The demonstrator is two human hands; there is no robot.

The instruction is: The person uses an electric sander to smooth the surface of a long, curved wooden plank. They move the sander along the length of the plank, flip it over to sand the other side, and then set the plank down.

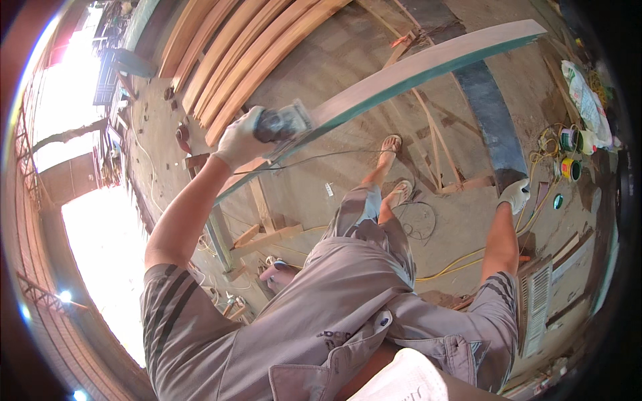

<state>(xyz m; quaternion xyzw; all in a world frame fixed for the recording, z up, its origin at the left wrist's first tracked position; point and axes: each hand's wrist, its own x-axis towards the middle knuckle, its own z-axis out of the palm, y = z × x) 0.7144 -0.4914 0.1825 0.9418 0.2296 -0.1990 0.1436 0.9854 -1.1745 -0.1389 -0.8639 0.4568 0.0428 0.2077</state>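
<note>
- The left hand (242, 139) is gripping a sander (284, 125) on the long board (428, 63).
- The right hand (515, 194) is showing on the board's near side; I cannot tell its grip.
- Wooden strips (261, 63) are lying left of the board, cans (570, 169) right.
- A cord (321, 158) is trailing on its near side.

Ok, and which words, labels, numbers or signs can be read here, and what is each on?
I won't copy print out, only say where it shows:
Grey shirt: small dark chest print, blurred.
White item at the lower edge: faint lettering near the picture's edge.
White bag: green print, too small to read.
Yellow-and-dark can: label too small.
Small white piece on the floor: dark marks, unreadable.
</note>
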